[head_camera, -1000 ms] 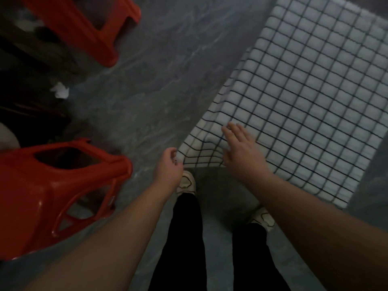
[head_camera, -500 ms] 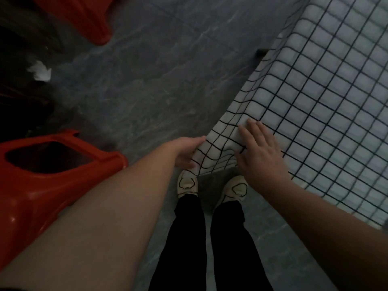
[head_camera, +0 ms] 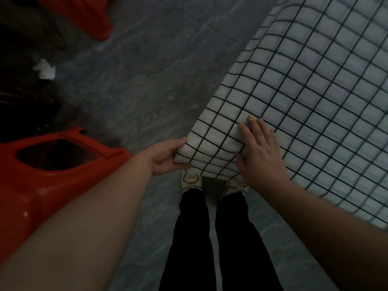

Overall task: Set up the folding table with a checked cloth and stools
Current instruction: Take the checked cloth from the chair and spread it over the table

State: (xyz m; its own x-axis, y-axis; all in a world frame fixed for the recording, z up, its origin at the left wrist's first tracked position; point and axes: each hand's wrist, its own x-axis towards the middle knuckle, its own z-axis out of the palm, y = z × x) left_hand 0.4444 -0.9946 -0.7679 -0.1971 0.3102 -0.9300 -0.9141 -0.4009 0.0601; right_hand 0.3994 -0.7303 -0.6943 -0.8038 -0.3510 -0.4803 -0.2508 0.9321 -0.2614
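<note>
White-and-black checked cloth (head_camera: pixel 304 91) is on, and its near corner is being dressed.
Head view: the cloth lies spread over what looks like the folding table, hidden beneath. The left hand (head_camera: pixel 165 156) pinches the drooping corner; the right hand (head_camera: pixel 260 156) lies flat on top, fingers straight, pressing. Covering seems nearly done. One red stool (head_camera: pixel 52 185) sits beside the left arm, another red stool (head_camera: pixel 84 15) well apart, both probably yet to place.

Table hidden under the cloth (head_camera: pixel 315 106)
The cloth ran past the top and right borders; left of it, the near stool (head_camera: pixel 52 181) and far stool (head_camera: pixel 84 15) were cropped; its corner hid the toes of the shoes (head_camera: pixel 191 179).
</note>
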